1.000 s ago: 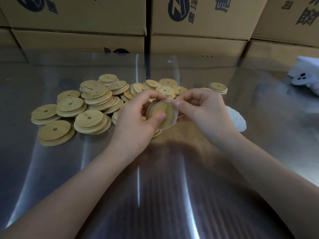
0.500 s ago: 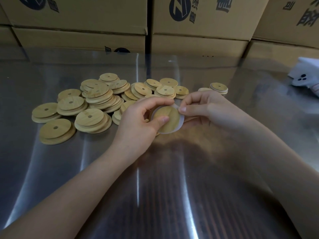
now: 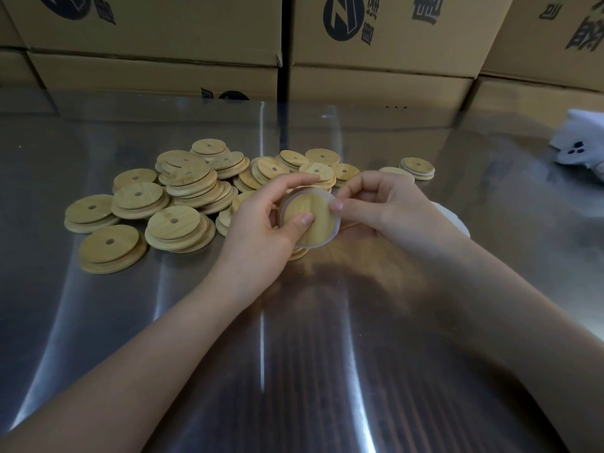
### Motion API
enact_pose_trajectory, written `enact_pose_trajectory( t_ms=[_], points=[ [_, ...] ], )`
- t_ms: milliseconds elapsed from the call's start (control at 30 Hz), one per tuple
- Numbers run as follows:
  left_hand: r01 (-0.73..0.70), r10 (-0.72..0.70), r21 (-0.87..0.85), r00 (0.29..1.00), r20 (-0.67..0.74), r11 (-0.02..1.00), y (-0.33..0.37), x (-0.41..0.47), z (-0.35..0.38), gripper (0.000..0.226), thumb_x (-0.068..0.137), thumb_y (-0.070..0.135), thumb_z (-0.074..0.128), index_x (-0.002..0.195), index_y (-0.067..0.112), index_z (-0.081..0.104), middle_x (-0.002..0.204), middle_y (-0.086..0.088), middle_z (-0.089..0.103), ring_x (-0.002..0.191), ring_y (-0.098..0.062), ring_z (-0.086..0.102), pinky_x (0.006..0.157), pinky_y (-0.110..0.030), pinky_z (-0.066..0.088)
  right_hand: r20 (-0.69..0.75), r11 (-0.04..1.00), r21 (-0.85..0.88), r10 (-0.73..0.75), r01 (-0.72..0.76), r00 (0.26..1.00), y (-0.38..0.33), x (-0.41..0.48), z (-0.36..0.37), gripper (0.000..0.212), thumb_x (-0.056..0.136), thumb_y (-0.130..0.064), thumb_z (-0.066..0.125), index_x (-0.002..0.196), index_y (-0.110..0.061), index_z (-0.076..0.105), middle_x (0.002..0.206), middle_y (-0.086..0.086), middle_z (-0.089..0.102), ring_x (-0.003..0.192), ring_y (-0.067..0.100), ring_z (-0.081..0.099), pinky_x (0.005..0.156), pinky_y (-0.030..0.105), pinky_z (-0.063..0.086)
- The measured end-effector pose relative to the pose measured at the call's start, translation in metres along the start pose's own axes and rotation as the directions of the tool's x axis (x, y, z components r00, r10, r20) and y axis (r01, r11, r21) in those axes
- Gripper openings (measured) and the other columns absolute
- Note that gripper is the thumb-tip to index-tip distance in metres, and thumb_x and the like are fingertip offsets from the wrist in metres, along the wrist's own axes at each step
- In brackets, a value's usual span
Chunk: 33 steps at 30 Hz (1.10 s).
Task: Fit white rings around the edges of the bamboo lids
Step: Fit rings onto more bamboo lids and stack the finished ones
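Observation:
My left hand [image 3: 261, 223] grips a round bamboo lid [image 3: 313, 220] above the steel table, thumb pressed on its face and fingers curled over its top edge. A translucent white ring [image 3: 330, 243] lies around the lid's rim. My right hand [image 3: 382, 207] pinches that ring at the lid's upper right edge with thumb and forefinger. A pile of bamboo lids [image 3: 189, 188], each with a small centre hole, lies on the table to the left and behind my hands. White rings [image 3: 454, 217] peek out from behind my right wrist.
The shiny steel table [image 3: 294, 354] stretches toward me. Stacked cardboard boxes [image 3: 376, 44] wall off its far edge. A white cloth-like object [image 3: 578, 145] lies at the far right. A single lid [image 3: 417, 168] sits apart, right of the pile.
The ring has gone further onto the lid's rim. My right fingers slid round the edge, and both hands shifted slightly with the lid.

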<state>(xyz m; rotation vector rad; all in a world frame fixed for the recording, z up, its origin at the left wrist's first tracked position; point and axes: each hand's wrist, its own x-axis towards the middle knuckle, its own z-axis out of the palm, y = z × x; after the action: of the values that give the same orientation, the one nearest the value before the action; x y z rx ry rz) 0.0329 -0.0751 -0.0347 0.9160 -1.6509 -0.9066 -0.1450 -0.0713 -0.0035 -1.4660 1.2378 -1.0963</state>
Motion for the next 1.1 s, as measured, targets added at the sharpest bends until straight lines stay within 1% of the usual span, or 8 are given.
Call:
enact_pose_trajectory(
  t_ms=[200,367,433,533,667,767,933,1100],
  points=[
    [-0.008,0.008,0.014,1.0,-0.021,1.0,0.0,-0.001,-0.001,0.035,0.088,0.003,0.067,0.112,0.029,0.067,0.104,0.02,0.067,0.101,-0.002,0.064,0.09,-0.038,0.056,-0.167,0.954,-0.244,-0.217,0.173,0.962,0.008,-0.004,0.01,0.014,0.084,-0.006,0.071,0.073,-0.014,0.067,0.076,0.006,0.071,0.073,0.025,0.072,0.077,0.049,0.059],
    [-0.028,0.028,0.06,1.0,-0.007,0.998,0.001,-0.001,-0.002,0.026,0.085,0.009,0.071,0.102,0.027,0.065,0.095,0.014,0.066,0.091,-0.012,0.067,0.079,-0.046,0.058,-0.205,0.887,-0.376,-0.362,0.269,0.909,0.011,-0.007,0.016,0.008,0.082,-0.007,0.072,0.076,-0.012,0.07,0.076,0.002,0.073,0.072,0.019,0.071,0.073,0.043,0.058],
    [-0.038,0.038,0.073,0.999,-0.009,0.997,0.002,0.0,-0.001,0.026,0.085,0.007,0.071,0.099,0.027,0.064,0.094,0.013,0.066,0.091,-0.01,0.066,0.079,-0.044,0.058,-0.207,0.904,-0.348,-0.332,0.248,0.92,0.01,-0.005,0.015,0.009,0.082,-0.005,0.072,0.076,-0.011,0.07,0.077,0.004,0.073,0.074,0.019,0.072,0.075,0.043,0.059],
    [-0.043,0.043,0.036,0.999,-0.019,0.998,0.003,0.002,-0.001,0.03,0.085,0.002,0.071,0.1,0.027,0.066,0.098,0.014,0.067,0.091,-0.004,0.066,0.08,-0.033,0.059,-0.199,0.957,-0.217,-0.235,0.192,0.951,0.007,-0.002,0.01,0.013,0.083,-0.001,0.07,0.073,-0.009,0.07,0.08,0.01,0.073,0.078,0.025,0.072,0.081,0.046,0.059],
    [-0.047,0.047,-0.036,0.999,-0.016,0.998,0.006,0.001,0.0,0.037,0.085,-0.003,0.069,0.101,0.031,0.066,0.099,0.014,0.068,0.095,-0.002,0.066,0.081,-0.023,0.057,-0.09,0.995,-0.024,-0.103,0.101,0.991,0.001,0.0,-0.001,0.015,0.085,-0.002,0.07,0.072,-0.01,0.072,0.077,0.008,0.074,0.074,0.015,0.072,0.071,0.028,0.059],
    [-0.055,0.055,-0.037,0.998,-0.013,0.998,0.006,0.0,-0.001,0.035,0.086,-0.002,0.068,0.104,0.028,0.068,0.098,0.02,0.069,0.1,0.001,0.065,0.084,-0.02,0.054,0.024,0.998,0.062,-0.03,0.028,0.999,-0.001,0.001,-0.007,0.018,0.084,-0.005,0.07,0.069,-0.013,0.076,0.08,0.007,0.074,0.079,0.016,0.073,0.073,0.026,0.058],
    [-0.028,0.027,-0.054,0.999,-0.025,0.998,0.0,0.001,0.0,0.034,0.087,-0.002,0.066,0.102,0.029,0.068,0.098,0.021,0.069,0.099,0.0,0.064,0.085,-0.023,0.055,0.082,0.989,0.141,0.04,-0.051,0.996,0.002,0.003,-0.01,0.017,0.084,-0.007,0.069,0.07,-0.012,0.075,0.08,0.008,0.074,0.082,0.017,0.073,0.074,0.026,0.058],
    [-0.016,0.009,-0.112,0.998,-0.067,0.994,-0.003,0.004,-0.006,0.037,0.088,-0.001,0.064,0.098,0.034,0.064,0.102,0.013,0.067,0.098,-0.001,0.063,0.082,-0.022,0.051,0.08,0.989,0.101,0.098,-0.106,0.992,0.006,0.002,-0.006,0.011,0.087,-0.006,0.067,0.077,-0.006,0.07,0.083,0.014,0.073,0.084,0.022,0.073,0.068,0.024,0.058]
  ],
)
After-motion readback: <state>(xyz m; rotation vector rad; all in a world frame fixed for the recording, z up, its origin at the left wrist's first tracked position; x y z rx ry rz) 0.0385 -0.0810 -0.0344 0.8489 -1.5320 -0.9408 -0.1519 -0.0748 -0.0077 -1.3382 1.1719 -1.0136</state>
